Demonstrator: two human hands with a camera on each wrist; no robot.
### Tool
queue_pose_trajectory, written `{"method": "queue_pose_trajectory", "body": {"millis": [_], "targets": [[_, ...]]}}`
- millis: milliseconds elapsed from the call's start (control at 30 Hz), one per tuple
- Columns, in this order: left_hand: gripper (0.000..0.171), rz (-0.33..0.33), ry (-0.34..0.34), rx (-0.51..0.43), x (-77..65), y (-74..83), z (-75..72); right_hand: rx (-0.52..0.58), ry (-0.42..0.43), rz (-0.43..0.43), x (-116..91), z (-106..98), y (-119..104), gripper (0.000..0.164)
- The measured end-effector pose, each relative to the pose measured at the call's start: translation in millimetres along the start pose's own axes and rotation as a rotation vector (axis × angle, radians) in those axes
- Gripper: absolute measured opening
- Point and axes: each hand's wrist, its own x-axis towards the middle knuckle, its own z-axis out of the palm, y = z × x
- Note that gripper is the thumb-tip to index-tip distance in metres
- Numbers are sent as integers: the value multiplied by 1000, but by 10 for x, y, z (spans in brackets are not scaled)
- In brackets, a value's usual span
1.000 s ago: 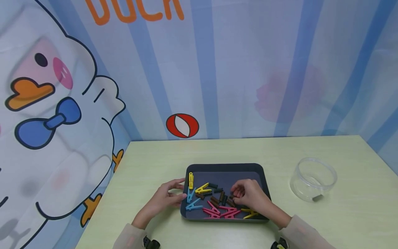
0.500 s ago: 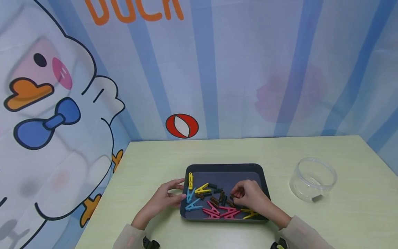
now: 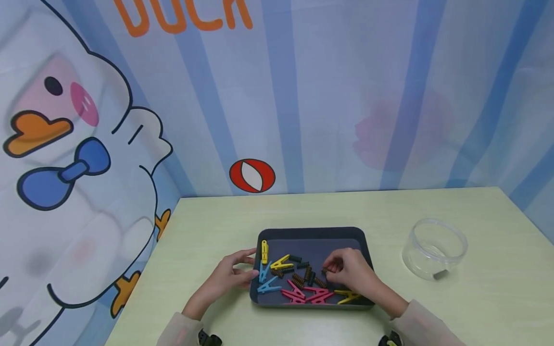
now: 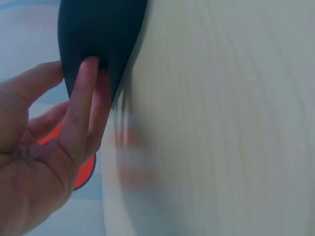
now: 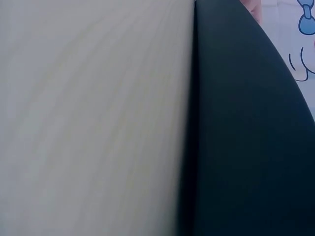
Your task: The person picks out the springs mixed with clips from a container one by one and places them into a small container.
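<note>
A dark grey tray [image 3: 313,234] lies on the table, holding clothespins and small coil springs. At its left side my left hand [image 3: 228,275] grips the rim; in the left wrist view, fingers [image 4: 83,93] press the outer wall and the thumb reaches the top edge. Over the tray's right half, my right hand [image 3: 352,271] pinches a small brown spring [image 3: 324,271], mostly covered by the fingertips. Brown springs [image 3: 297,279] and dark ones [image 3: 295,258] lie mid-tray. Around them are pink [image 3: 295,290], blue [image 3: 268,286] and yellow clothespins [image 3: 282,262]. The right wrist view shows only the tray's outer wall [image 5: 246,123] near the table.
A clear round container [image 3: 434,247] stands right of the tray, with a small dark piece [image 3: 441,275] at its bottom. The pale wooden table [image 3: 489,307] ends at a blue striped curtain [image 3: 324,96] printed with a duck.
The view has shifted slightly. My right hand stays over the springs with its fingertips nearly in place, and the left hand keeps to the tray's rim.
</note>
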Motion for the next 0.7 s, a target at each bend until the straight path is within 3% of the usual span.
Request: {"method": "queue_pose_trajectory", "body": {"millis": [700], "targets": [[61, -23, 13, 28, 9, -26, 1, 7, 34, -18, -14, -39, -28, 15]]}}
